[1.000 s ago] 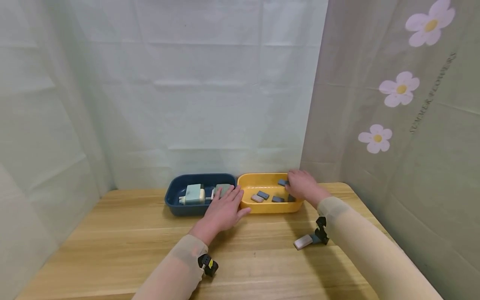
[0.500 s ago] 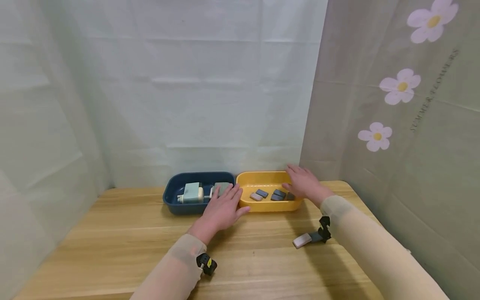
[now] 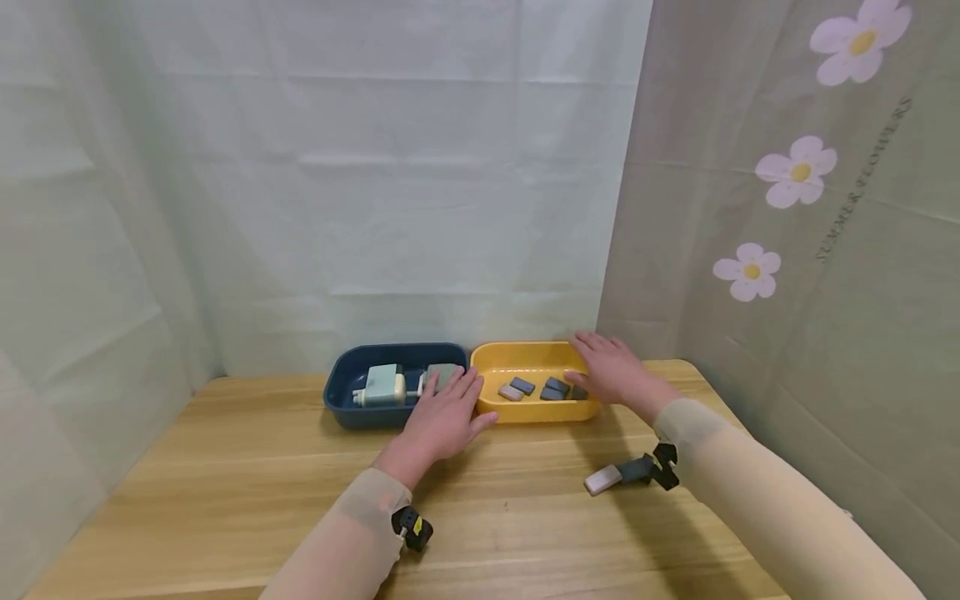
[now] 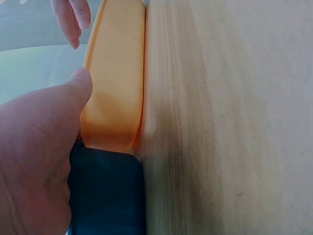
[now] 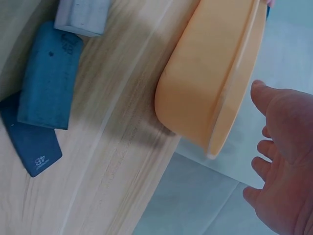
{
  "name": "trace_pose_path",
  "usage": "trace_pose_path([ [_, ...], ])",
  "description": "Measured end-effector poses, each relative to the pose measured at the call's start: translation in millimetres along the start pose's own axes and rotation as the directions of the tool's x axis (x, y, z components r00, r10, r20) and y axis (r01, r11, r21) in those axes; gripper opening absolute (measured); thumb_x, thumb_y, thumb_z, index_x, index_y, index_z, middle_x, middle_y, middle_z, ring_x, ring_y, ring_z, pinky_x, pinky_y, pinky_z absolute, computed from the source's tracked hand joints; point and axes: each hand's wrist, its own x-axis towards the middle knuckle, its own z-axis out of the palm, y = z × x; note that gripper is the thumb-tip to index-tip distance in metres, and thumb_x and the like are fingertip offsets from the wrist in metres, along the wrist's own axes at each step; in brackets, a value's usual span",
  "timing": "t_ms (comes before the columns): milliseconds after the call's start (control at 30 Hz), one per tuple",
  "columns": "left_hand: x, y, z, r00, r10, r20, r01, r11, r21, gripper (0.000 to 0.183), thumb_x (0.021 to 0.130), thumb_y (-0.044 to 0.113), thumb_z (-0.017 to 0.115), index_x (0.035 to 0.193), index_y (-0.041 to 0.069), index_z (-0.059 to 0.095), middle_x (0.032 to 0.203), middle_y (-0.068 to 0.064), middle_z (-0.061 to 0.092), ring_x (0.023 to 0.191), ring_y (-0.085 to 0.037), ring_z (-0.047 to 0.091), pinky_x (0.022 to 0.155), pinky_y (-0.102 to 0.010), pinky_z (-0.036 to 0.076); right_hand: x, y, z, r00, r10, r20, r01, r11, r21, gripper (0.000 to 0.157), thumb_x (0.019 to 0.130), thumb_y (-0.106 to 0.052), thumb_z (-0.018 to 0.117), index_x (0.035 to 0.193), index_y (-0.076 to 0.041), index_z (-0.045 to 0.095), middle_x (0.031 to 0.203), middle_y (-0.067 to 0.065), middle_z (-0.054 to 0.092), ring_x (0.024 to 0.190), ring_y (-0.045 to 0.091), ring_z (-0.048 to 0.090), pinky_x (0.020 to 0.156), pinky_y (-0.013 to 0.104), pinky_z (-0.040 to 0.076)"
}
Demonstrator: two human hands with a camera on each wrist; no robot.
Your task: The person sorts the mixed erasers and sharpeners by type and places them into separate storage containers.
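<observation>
My left hand lies with straight fingers over the right end of a dark blue tray, its thumb reaching toward the yellow tray. Above the yellow tray's right end my right hand hovers, fingers relaxed and holding nothing. Inside that tray are several small erasers: a pinkish one and dark blue-grey ones such as the eraser beside it. In the right wrist view, the right hand stands apart from the tray's rim.
On the wooden table below my right wrist lie a whitish eraser, a blue eraser and a dark one marked 4B. The blue tray holds a pale blue block with cream ends and a grey-green block. Curtains stand behind and beside.
My right hand has let go of a dark eraser, which now lies in the yellow tray with the others. The hand has opened and drawn slightly back. My left hand keeps its place.
</observation>
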Motion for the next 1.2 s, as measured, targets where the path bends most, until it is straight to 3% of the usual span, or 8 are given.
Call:
trace_pose_path([
  [467,0.5,-0.7,1.1,1.000,-0.008,0.007,0.008,1.000,0.002,0.083,0.114,0.064,0.046,0.174,0.009,0.034,0.182,-0.010,0.024,0.169,-0.032,0.018,0.134,-0.064,0.006,-30.0,-5.3,-6.1,0.994,-0.089,-0.071,0.087,0.996,-0.035,0.074,0.112,-0.040,0.067,0.166,0.004,0.043,0.172,0.027,0.039,0.158,0.048,0.039,0.127,0.068,0.030],
  [1200,-0.4,-0.3,-2.4,1.000,0.007,0.006,-0.007,1.000,-0.004,0.082,0.114,0.063,0.047,0.174,0.007,0.035,0.182,-0.011,0.026,0.168,-0.034,0.020,0.134,-0.065,0.008,-85.7,13.5,0.2,0.975,-0.132,-0.181,0.126,0.991,-0.042,0.074,0.107,-0.037,0.076,0.162,0.005,0.049,0.165,0.027,0.050,0.152,0.048,0.047,0.123,0.070,0.036],
])
